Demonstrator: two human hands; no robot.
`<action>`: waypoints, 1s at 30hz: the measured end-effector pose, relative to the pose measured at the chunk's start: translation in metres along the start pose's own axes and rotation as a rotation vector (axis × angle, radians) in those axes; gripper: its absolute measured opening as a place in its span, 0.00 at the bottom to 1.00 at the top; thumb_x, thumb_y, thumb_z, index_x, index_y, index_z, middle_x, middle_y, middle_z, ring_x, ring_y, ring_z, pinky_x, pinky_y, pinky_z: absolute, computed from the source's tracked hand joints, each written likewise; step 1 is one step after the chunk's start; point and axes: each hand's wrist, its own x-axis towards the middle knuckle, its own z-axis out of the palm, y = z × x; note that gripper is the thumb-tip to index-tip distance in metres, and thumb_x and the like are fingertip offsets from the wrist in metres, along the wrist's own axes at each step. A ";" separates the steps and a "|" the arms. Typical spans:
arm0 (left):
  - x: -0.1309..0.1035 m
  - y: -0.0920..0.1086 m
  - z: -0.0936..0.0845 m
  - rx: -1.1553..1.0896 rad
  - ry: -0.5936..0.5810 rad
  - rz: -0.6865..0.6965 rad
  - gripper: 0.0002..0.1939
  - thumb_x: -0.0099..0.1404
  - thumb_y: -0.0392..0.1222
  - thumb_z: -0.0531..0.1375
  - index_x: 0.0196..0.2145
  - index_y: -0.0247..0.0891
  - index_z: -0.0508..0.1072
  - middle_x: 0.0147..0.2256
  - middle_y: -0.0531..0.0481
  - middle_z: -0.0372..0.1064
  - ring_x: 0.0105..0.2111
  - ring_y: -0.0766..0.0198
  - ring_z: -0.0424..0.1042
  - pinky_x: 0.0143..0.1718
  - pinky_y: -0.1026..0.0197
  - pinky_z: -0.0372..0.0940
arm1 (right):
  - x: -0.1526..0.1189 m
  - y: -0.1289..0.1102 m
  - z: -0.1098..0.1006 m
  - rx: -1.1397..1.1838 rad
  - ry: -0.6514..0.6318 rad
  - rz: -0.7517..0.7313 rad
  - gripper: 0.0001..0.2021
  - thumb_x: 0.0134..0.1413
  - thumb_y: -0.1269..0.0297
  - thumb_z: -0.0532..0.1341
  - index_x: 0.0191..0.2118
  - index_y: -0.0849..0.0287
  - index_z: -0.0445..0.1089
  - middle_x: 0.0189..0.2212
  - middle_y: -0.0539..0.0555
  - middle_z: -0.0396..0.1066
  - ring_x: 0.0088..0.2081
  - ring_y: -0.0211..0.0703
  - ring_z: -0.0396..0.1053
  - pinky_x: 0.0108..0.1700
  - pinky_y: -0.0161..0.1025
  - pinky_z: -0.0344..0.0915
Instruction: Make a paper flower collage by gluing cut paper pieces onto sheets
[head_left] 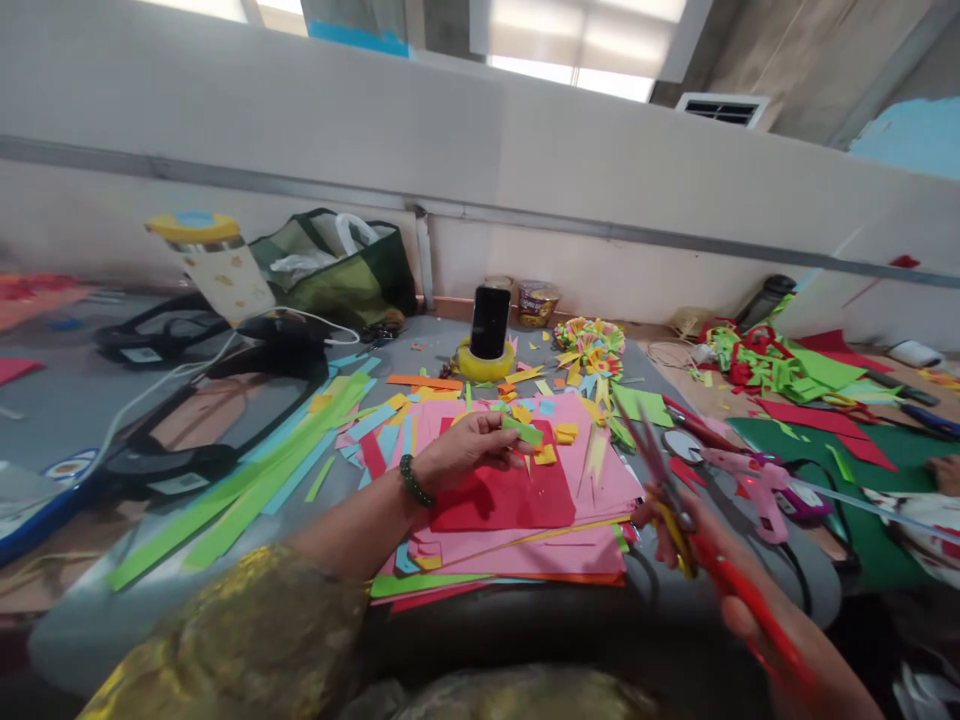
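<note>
Between the thumb and fingers of my left hand (469, 445) is a small green paper piece (523, 431), above a red sheet (495, 505) lying on a stack of pink paper (604, 550). A dark beaded bracelet circles my left wrist. My right hand (720, 570), partly blurred, is closed on red-handled scissors (694, 535) to the right of the stack, their blades pointing up and away. Small orange and yellow paper pieces (545, 455) lie on the red sheet, near my left fingers. Long green strips (262, 485) spread to the left of the stack.
A phone (490, 322) stands in a yellow ring behind the paper. Left are a tumbler (217, 265), a green bag (337, 265) and black frames. On the right lie a pink glue gun (757, 485), a green mat (877, 550) and paper scraps; another person's hand shows at the edge.
</note>
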 end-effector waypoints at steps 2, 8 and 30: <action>-0.001 0.001 0.000 0.019 -0.006 0.021 0.26 0.39 0.56 0.77 0.27 0.34 0.75 0.27 0.50 0.77 0.23 0.70 0.73 0.27 0.68 0.65 | 0.006 0.001 0.003 -0.021 -0.094 0.034 0.47 0.45 0.26 0.55 0.63 0.54 0.62 0.38 0.59 0.71 0.34 0.52 0.70 0.37 0.46 0.71; -0.008 0.004 0.008 0.027 -0.019 0.017 0.20 0.42 0.51 0.77 0.26 0.35 0.79 0.26 0.51 0.75 0.25 0.70 0.70 0.30 0.67 0.64 | 0.035 -0.045 0.023 0.063 -0.066 0.198 0.29 0.52 0.37 0.59 0.50 0.56 0.66 0.33 0.54 0.70 0.33 0.44 0.70 0.35 0.40 0.70; -0.009 0.011 0.008 0.207 0.052 0.175 0.16 0.46 0.47 0.74 0.19 0.34 0.74 0.18 0.55 0.67 0.20 0.71 0.63 0.25 0.68 0.60 | 0.144 -0.100 0.050 -0.039 -0.378 -0.319 0.33 0.49 0.41 0.64 0.53 0.58 0.59 0.34 0.50 0.64 0.31 0.39 0.60 0.33 0.36 0.61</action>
